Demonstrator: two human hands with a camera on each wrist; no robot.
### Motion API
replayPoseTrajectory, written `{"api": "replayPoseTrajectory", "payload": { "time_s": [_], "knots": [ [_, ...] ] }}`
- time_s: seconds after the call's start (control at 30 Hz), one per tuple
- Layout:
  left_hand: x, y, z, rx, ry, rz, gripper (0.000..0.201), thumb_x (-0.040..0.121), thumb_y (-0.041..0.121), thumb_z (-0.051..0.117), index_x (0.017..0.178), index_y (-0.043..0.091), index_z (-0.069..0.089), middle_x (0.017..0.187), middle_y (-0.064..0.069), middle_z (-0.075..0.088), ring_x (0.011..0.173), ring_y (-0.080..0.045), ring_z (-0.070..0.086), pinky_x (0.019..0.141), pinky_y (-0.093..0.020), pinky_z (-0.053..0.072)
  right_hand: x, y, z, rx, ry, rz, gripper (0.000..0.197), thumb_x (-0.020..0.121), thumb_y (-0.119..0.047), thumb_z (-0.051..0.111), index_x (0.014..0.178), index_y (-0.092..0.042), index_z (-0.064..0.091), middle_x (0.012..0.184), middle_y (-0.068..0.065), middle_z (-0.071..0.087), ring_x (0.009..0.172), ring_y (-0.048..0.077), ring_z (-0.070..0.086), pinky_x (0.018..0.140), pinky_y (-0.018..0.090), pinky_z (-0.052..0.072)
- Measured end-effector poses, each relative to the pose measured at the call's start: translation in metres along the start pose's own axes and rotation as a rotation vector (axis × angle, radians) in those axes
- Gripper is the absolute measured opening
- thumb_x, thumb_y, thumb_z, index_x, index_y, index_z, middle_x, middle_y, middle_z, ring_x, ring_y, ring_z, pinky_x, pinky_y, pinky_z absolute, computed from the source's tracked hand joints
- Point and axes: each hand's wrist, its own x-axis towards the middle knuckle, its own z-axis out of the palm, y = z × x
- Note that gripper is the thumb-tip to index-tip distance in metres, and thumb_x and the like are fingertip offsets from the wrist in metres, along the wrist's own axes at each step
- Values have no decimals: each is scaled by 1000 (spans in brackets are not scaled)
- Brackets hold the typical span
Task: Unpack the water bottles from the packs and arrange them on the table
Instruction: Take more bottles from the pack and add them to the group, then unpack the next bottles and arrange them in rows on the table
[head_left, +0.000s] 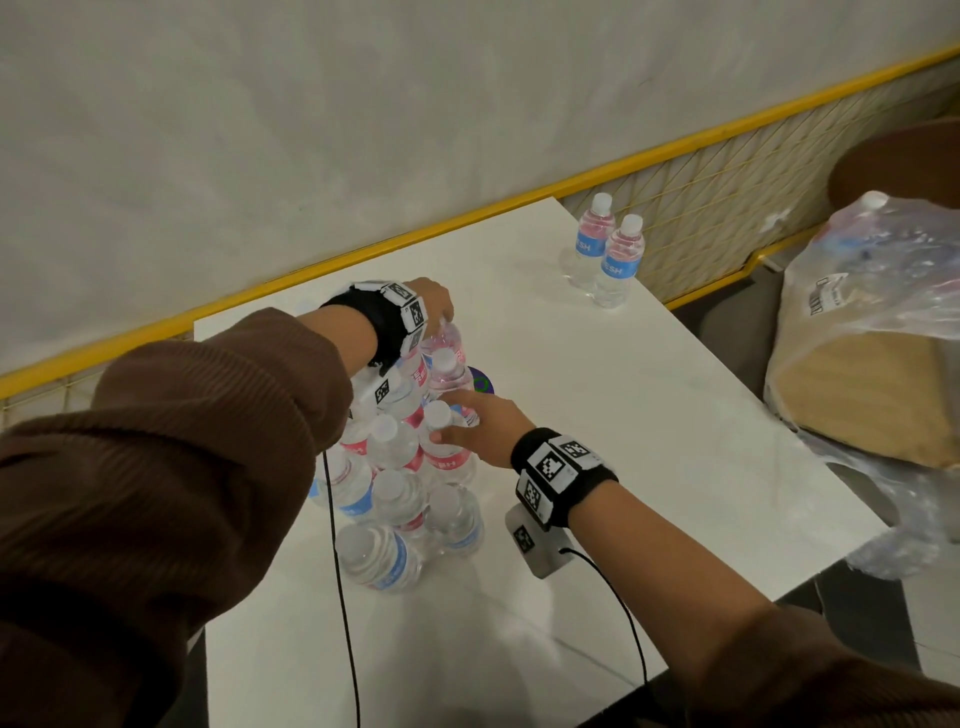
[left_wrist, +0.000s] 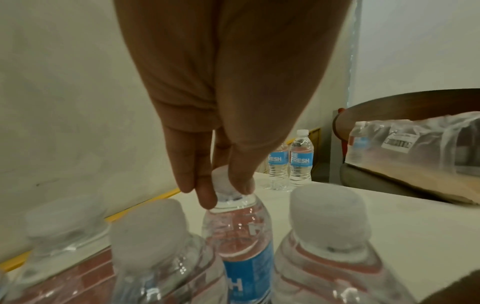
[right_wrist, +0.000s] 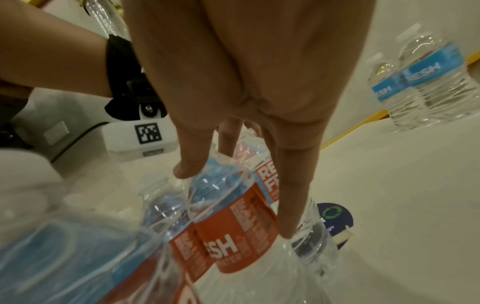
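An opened pack of water bottles (head_left: 400, 467) with red and blue labels stands mid-table in loose clear film (right_wrist: 228, 236). At its far end my left hand (head_left: 434, 306) pinches the white cap of one bottle (left_wrist: 239, 232) between thumb and fingers (left_wrist: 205, 191). That bottle stands upright among the others. My right hand (head_left: 472, 421) lies on the pack's right side, its straight fingers (right_wrist: 288, 226) pressing on the film and bottles. Two unpacked bottles (head_left: 605, 254) stand side by side at the table's far right corner, also in the left wrist view (left_wrist: 301, 158).
A second wrapped pack (head_left: 872, 322) sits on a chair right of the white table (head_left: 649, 441). A yellow rail (head_left: 467, 213) runs along the table's far edge against the wall. A round dark sticker (head_left: 482, 384) lies just beyond the pack. Black cables trail off the near edge.
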Motion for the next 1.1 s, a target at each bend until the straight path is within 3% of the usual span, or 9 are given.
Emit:
{"api": "replayPoseTrajectory", "payload": {
  "time_s": [0.17,0.33,0.43,0.6,0.7,0.8,0.97,1.03,1.1],
  "knots": [
    [2,2,1,27,10,18,37,94,8,49,131,9,54,135,-8,55,122,-27,51,98,-31,40,-9,0,-4,34,-111,7,50,89,-29,63,136,-25,47,136,6,51,108,23,54,89,27,43],
    [-1,6,-1,26,-2,32,42,91,17,58,132,12,54,135,-5,56,121,-25,53,97,-31,42,-8,1,3,-36,-144,-14,54,87,-36,64,138,-30,45,137,3,51,123,21,50,93,24,39],
    [-4,9,-2,17,22,-2,53,89,28,61,138,14,46,141,-7,47,127,-26,46,101,-33,39,-12,4,-4,-47,-163,-15,59,85,-38,65,139,-33,42,137,5,51,124,21,50,99,27,37],
    [-16,42,-32,-80,149,24,58,90,37,58,141,16,40,143,-11,40,131,-29,39,103,-36,34,-40,33,-47,55,-121,78,61,81,-35,71,135,-33,44,128,5,55,109,18,57,97,31,45],
    [-19,91,-60,-193,207,125,51,92,39,55,136,17,46,139,-9,45,127,-27,44,100,-33,36,-64,73,-84,74,-100,188,53,80,-34,72,128,-32,50,122,4,57,104,22,61,90,33,51],
    [-12,160,-77,-314,250,241,46,92,39,54,133,19,50,140,-5,46,128,-24,43,103,-31,34,-94,119,-128,101,-73,298,48,82,-28,70,126,-23,53,113,5,59,96,23,59,85,34,53],
    [32,294,-84,-386,189,434,37,90,36,57,125,23,60,136,-8,47,125,-27,47,104,-37,39,-143,204,-207,137,70,499,43,85,-23,68,124,-15,54,100,3,59,89,18,55,81,33,51],
    [53,345,-91,-335,138,464,35,90,34,56,124,27,60,141,-10,40,134,-30,36,110,-38,33,-158,234,-235,152,138,544,41,84,-21,67,123,-13,55,100,4,59,87,18,55,76,31,49],
    [72,386,-100,-304,86,448,35,91,31,55,127,30,58,155,-13,17,145,-33,10,118,-37,14,-169,259,-261,123,180,575,39,84,-19,65,122,-13,57,105,6,63,89,20,57,78,29,47]
  ]
}}
